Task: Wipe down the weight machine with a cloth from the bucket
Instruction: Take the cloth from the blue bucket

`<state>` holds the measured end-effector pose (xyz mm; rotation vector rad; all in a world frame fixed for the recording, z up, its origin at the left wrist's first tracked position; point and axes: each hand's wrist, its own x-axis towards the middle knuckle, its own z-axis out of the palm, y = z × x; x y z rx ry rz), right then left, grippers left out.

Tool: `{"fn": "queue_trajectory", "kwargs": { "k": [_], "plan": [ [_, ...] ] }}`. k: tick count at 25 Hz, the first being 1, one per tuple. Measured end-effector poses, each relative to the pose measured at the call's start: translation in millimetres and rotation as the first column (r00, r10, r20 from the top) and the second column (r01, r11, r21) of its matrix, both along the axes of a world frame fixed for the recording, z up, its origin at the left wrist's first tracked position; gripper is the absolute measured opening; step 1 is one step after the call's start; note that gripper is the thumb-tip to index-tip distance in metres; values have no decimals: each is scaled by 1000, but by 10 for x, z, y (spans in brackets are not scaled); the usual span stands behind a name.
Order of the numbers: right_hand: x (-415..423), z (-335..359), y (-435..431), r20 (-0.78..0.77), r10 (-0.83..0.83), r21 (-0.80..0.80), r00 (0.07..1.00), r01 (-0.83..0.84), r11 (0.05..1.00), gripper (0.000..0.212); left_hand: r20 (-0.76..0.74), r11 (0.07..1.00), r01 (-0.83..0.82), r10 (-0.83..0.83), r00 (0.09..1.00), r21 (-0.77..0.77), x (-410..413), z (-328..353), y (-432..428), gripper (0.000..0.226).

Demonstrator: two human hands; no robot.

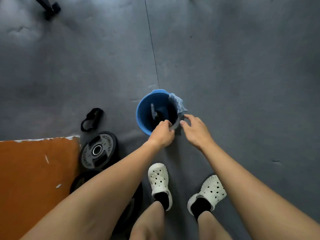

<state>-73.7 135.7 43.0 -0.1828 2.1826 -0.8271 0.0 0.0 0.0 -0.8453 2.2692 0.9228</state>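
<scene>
1. The blue bucket (143,111) stands upright on the grey floor (242,84), just ahead of the person's feet.
2. The cloth (178,103), blue and white, is draped over the bucket's right rim, part inside and part hanging outside. Its greyer lower edge runs along the near rim.
3. The left hand (162,134) is at the near rim, its fingers (168,124) curled and pinching the cloth's lower edge.
4. The right hand (196,131) is just beside it, outside the bucket. Its fingers (189,118) are spread and loosely bent, with the tips touching the cloth. I cannot tell whether they grip it.
5. A dark object lies inside the bucket, too dim to identify.
6. A weight plate (99,149) lies flat on the floor to the left, against an orange pad (34,179). A black strap (91,119) lies just beyond it.
7. White clogs (158,179) and black socks are on both feet.
</scene>
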Motion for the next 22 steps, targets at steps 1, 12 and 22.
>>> {"fn": "queue_trajectory", "kwargs": {
  "k": [1, 12, 22],
  "plan": [
    [45, -123, -27, 14, -4, -13, 1000, 4, 1000, 47, 12, 1000, 18, -18, 1000, 2, 5, -169, 30, 39],
    [110, -431, 83, 17, 40, 34, 999, -40, 999, 46, 108, 983, 154, -143, 984, -102, -33, -529, 23, 27],
    [246, -750, 181, 20, 120, 82, 993, -121, 989, 50, -57, 960, 23, -41, 998, -279, 92, -756, 193, 13]
  ]
}}
